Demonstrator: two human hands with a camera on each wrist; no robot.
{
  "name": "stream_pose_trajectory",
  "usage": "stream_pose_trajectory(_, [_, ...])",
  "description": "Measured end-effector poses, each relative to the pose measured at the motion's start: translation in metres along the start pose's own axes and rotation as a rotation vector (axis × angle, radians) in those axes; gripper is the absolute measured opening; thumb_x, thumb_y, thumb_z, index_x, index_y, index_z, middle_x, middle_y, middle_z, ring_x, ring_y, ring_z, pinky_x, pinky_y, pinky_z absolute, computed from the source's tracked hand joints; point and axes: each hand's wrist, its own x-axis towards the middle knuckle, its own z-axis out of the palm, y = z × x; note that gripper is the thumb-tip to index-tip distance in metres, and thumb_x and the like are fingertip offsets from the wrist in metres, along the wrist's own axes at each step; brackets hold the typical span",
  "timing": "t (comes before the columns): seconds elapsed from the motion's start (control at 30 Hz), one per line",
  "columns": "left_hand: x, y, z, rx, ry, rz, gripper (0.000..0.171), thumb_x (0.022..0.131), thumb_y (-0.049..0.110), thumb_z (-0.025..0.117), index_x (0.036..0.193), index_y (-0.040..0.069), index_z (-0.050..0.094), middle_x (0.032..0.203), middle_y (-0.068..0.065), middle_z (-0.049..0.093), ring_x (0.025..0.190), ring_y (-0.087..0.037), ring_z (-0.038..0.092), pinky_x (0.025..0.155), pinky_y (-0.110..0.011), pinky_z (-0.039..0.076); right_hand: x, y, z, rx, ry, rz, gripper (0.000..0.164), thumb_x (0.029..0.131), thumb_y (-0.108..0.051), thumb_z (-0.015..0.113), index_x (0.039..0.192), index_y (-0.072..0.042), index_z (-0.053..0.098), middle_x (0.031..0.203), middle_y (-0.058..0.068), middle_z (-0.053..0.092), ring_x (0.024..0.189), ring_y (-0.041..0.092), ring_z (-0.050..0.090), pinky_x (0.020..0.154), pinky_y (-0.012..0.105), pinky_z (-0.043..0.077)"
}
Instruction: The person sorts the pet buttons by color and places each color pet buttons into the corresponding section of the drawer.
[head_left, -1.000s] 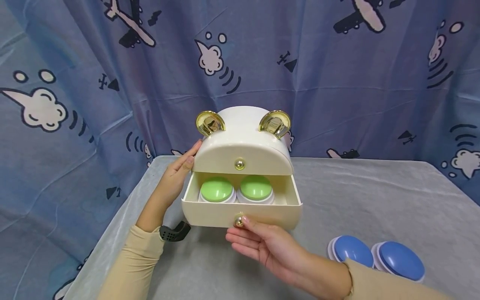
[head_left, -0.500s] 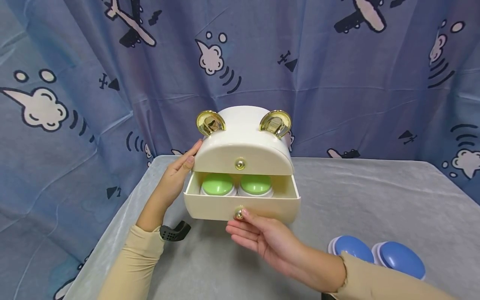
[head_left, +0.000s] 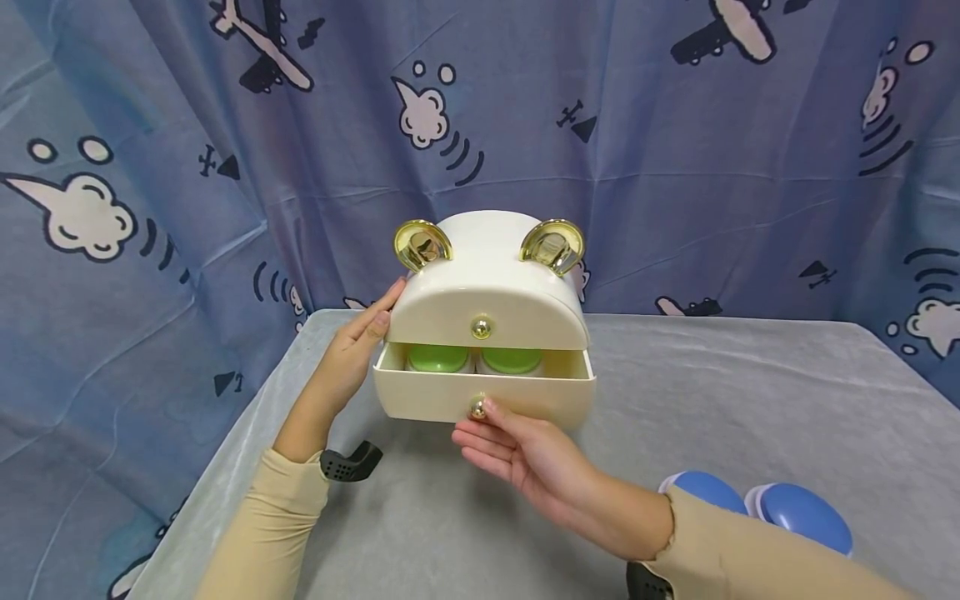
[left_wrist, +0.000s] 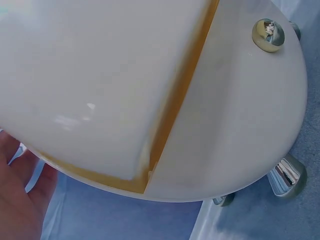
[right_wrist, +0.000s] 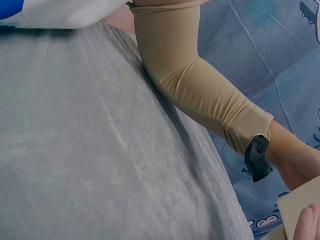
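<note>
A white two-drawer storage box point(head_left: 491, 271) with gold ears stands on the table. Its lower drawer point(head_left: 423, 397) is partly pulled out. Inside sit two green-topped round white pieces point(head_left: 438, 358), their lower parts hidden by the drawer front. My right hand point(head_left: 536, 458) pinches the drawer's gold knob point(head_left: 477, 409) between thumb and index finger, the other fingers extended below it. Against the box's left side rests my left hand point(head_left: 345, 358), fingers straight. The left wrist view shows the two drawer fronts close up, with left fingers point(left_wrist: 45, 187) at the edge.
Two blue-topped round white pieces point(head_left: 804, 518) lie on the grey cloth-covered table point(head_left: 720, 392) at right, one partly behind the right sleeve point(head_left: 735, 550). A blue patterned curtain point(head_left: 510, 125) hangs behind the table. A black device point(head_left: 351, 462) is strapped to the left wrist.
The lower drawer has slid farther into the box, moved by my right hand on its knob. The green tops are now more covered. My left hand stays against the box.
</note>
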Motion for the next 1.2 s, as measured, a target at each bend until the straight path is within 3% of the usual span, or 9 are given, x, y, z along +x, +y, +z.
stream_pose_trajectory(0.6, [0.0,0.001,0.0,-0.002,-0.005,0.004,0.049,0.109,0.034,0.035,0.155,0.018,0.036,0.163,0.005,0.029,0.153,-0.013,0.021,0.128,-0.043,0.015,0.021,-0.01,-0.002,-0.02,0.055,-0.029,0.035,0.105,-0.022,0.05,0.128,0.006,0.051,0.117,0.016,0.071,0.102,0.016,0.072,0.097,0.029,0.056])
stream_pose_trajectory(0.93, [0.0,0.0,0.002,-0.016,-0.003,0.013,0.049,0.109,0.032,0.036,0.155,0.015,0.036,0.163,0.004,0.03,0.153,-0.013,0.022,0.128,-0.041,0.016,0.033,-0.015,-0.005,-0.02,0.071,-0.05,0.028,0.106,-0.019,0.047,0.122,0.004,0.053,0.102,0.007,0.074,0.096,0.013,0.073,0.093,0.027,0.057])
stream_pose_trajectory(1.2, [-0.001,0.002,0.001,-0.027,0.001,0.009,0.048,0.109,0.031,0.036,0.155,0.016,0.037,0.163,0.004,0.03,0.153,-0.013,0.021,0.128,-0.041,0.016,0.035,-0.016,-0.005,-0.037,0.071,-0.03,0.031,0.106,-0.021,0.047,0.123,0.004,0.052,0.111,0.012,0.071,0.099,0.014,0.072,0.096,0.029,0.056])
